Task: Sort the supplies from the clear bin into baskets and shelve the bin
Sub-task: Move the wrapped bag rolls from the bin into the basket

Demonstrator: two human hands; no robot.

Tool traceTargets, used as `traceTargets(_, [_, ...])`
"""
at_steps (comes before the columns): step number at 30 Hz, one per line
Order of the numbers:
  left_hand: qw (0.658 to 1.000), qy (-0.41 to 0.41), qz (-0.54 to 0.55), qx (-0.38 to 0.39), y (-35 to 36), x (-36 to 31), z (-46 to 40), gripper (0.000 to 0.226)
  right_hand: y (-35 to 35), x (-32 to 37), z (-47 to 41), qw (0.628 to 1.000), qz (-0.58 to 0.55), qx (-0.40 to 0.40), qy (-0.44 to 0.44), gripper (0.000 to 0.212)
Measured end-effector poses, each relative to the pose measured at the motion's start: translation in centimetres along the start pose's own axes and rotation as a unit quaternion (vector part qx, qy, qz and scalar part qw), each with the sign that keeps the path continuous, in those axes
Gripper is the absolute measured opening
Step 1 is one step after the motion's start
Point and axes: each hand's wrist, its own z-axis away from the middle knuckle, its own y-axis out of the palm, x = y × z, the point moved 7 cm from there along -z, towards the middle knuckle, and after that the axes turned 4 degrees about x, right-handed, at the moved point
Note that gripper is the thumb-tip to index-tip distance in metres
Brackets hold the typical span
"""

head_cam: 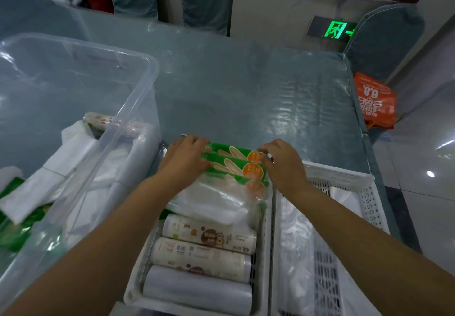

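— Two hands on one stack, correct?

— Yes. Left hand (186, 158) lies over the left end of the green-headed packs (235, 163), fingers curled on it; right hand (283, 162) clamps the right end. Both grip the stack, which sits at the far end of the middle basket (265, 236).

— Contents of that basket?

— Behind the green headers, a flat clear bag pack (211, 202). Nearer the camera, three rolls lying crosswise, side by side: two printed rolls (204, 246) and one plain pale roll (197, 288) closest.

— Clear bin position?

— Clear bin (81, 128) stands on the tabletop (246, 89), touching the basket's left side. Inside it: folded white bags (61, 167), a printed roll at the far wall (98, 118), green packs in the near left corner (14, 227).

— Right side?

— Second white basket (344, 175), just beside the first, holding thin clear plastic bags (295, 241); its perforated floor partly shows.

— Anything else noted?

— Orange bag (375, 101) hangs past the tabletop's right edge. Lit green exit sign (336, 29) low on the far wall.
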Motion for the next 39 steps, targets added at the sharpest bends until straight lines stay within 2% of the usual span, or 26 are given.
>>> traceTargets(3, [0.997, 0.049, 0.026, 0.047, 1.3, -0.8, 3.6, 0.075, 1.7, 2.8, 3.0, 0.996, 0.014, 0.052, -0.072, 0.024])
traceTargets(6, [0.990, 0.064, -0.056, 0.112, 3.3, -1.1, 4.9, 0.093, 3.9, 4.0, 5.4, 0.989, 0.053, 0.100, -0.095, 0.037])
traceTargets(8, [0.986, 0.051, -0.101, 0.120, 3.8, -1.0, 5.1, 0.096, 4.8, 4.3, 6.6, 0.987, 0.063, 0.114, -0.096, 0.043])
traceTargets(10, [0.984, 0.052, -0.132, 0.105, 3.9, -1.0, 5.0, 0.084, 4.6, 4.1, 7.5, 0.991, 0.056, 0.096, -0.081, 0.043])
traceTargets(14, [0.985, 0.074, -0.125, 0.090, 4.0, -1.6, 4.9, 0.033, 2.6, 3.0, 8.3, 0.999, 0.026, 0.013, -0.032, 0.035])
traceTargets(17, [0.988, 0.084, -0.107, 0.072, 3.6, -2.2, 4.3, 0.021, 1.3, 2.7, 8.8, 0.998, 0.022, -0.047, -0.035, 0.033])
traceTargets(20, [0.982, 0.113, -0.131, 0.077, 4.0, -3.1, 4.0, 0.028, 2.1, 3.1, 9.4, 0.999, 0.020, -0.018, -0.042, 0.045])
traceTargets(23, [0.982, 0.106, -0.128, 0.088, 4.1, -2.9, 4.3, 0.048, 4.2, 4.2, 10.2, 0.993, 0.094, 0.044, -0.061, 0.061])
traceTargets(25, [0.992, 0.082, -0.062, 0.077, 3.3, -2.0, 5.2, 0.070, 4.9, 4.5, 10.6, 0.990, 0.108, 0.058, -0.063, 0.068])
traceTargets(27, [0.998, 0.026, 0.038, 0.038, 2.0, -0.3, 6.7, 0.075, 4.7, 4.2, 11.0, 0.995, 0.078, 0.047, -0.050, 0.069])
traceTargets(29, [0.990, -0.036, 0.124, -0.050, 0.3, 1.9, 9.3, 0.048, 4.0, 3.8, 11.9, 0.998, 0.039, 0.019, -0.035, 0.068])
traceTargets(31, [0.985, -0.074, 0.095, -0.121, -0.7, 3.6, 12.6, 0.017, 3.2, 3.4, 13.3, 0.999, 0.012, -0.017, -0.025, 0.060])
traceTargets(35, [0.994, -0.057, -0.075, -0.061, 1.6, 4.3, 17.9, 0.009, 2.1, 2.4, 16.4, 0.998, 0.006, -0.052, -0.032, 0.026])
traceTargets(37, [0.990, -0.051, -0.130, -0.032, 2.8, 4.1, 19.0, 0.019, 2.3, 2.5, 17.9, 0.996, 0.029, -0.047, -0.064, 0.010])
traceTargets(39, [0.985, -0.066, -0.156, -0.019, 3.4, 4.2, 19.3, 0.025, 3.1, 3.0, 19.1, 0.993, 0.053, -0.024, -0.099, 0.006])
